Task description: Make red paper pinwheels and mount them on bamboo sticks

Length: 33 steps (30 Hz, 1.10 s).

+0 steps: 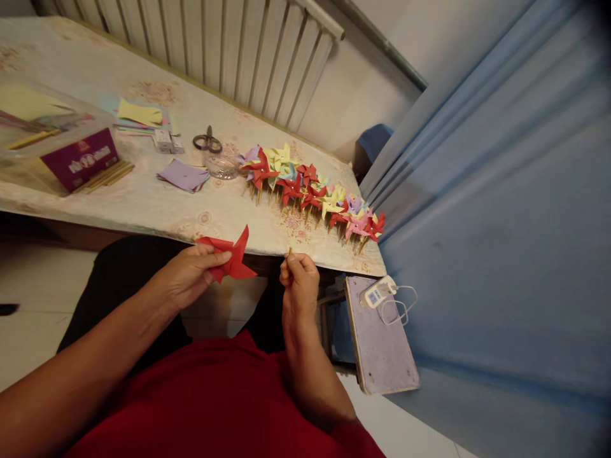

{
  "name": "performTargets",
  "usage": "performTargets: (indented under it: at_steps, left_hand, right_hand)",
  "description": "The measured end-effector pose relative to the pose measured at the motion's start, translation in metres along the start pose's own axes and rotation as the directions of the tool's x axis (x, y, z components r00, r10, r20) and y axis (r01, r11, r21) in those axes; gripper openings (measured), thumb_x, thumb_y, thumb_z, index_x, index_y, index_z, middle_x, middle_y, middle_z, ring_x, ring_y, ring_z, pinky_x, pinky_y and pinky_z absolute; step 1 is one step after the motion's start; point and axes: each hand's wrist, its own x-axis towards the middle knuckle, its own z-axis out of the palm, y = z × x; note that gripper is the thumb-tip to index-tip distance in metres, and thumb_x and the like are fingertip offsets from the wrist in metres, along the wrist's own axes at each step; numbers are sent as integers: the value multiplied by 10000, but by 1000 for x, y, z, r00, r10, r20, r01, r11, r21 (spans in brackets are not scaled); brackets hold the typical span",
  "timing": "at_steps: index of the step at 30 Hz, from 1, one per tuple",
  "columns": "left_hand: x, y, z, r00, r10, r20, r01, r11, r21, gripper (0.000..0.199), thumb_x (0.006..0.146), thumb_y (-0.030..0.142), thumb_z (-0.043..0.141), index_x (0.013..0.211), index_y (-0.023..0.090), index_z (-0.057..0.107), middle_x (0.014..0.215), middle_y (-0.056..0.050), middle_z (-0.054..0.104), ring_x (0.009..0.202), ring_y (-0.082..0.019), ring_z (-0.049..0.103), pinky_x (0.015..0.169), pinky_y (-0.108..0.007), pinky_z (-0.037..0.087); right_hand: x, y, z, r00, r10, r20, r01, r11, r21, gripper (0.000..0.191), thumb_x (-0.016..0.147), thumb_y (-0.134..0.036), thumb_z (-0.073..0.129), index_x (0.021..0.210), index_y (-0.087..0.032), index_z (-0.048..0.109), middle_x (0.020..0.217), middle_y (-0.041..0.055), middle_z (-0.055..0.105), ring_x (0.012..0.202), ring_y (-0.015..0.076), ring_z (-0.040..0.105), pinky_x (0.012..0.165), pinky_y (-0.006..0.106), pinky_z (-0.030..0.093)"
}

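My left hand (193,270) pinches a red paper pinwheel (238,257) between thumb and fingers, in front of the table edge. To its right, my right hand (300,273) is closed round a thin wooden stick (291,250), whose tip pokes out above the fingers; the rest of it is hidden in the hand. The two hands are apart, and the pinwheel does not touch the stick. Beyond them on the table stand rows of finished-looking paper pinwheels (310,194) on sticks, in red, yellow, pink, purple and blue.
On the table lie purple paper pieces (182,175), scissors (207,140), a clear dish (223,166), small boxes (167,141), coloured paper (139,112) and a clear plastic box (28,165) with sticks (107,176) beside it. A stool (382,356) holds a plug adapter (378,291). A blue curtain (501,222) hangs at right.
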Motion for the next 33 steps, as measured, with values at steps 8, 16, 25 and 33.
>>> performTargets:
  at_steps: [8,16,25,33]
  left_hand:
    - [0,1,1,1000,1,4,-1,1000,-3,64,734,82,776,732,130,734,730,-73,751,638,-166,678,659,-227,528]
    - [-2,2,2,1000,-12,11,12,1000,-2,57,732,86,772,744,133,742,732,-67,756,643,-165,670,669,-234,528]
    - [1,1,0,1000,3,21,-3,1000,-4,68,719,61,758,757,116,750,736,-83,756,630,-138,685,658,-218,542]
    - [2,0,-2,1000,-1,23,0,1000,12,76,698,74,776,768,103,765,756,-96,766,610,-131,674,599,-206,525]
  right_hand:
    - [0,1,-1,1000,0,-10,0,1000,-18,228,703,-374,705,669,-202,558,539,-72,519,440,52,336,438,226,201]
    - [0,2,1,1000,-16,14,15,999,35,203,676,-342,722,698,-192,586,582,-47,589,446,58,397,437,221,258]
    - [1,2,0,1000,-27,-13,28,1000,1,198,683,-351,721,714,-189,611,591,-39,614,460,59,398,445,220,265]
    - [1,2,0,1000,-18,-14,18,1000,-7,221,700,-344,724,644,-192,573,546,-54,568,452,59,382,444,219,261]
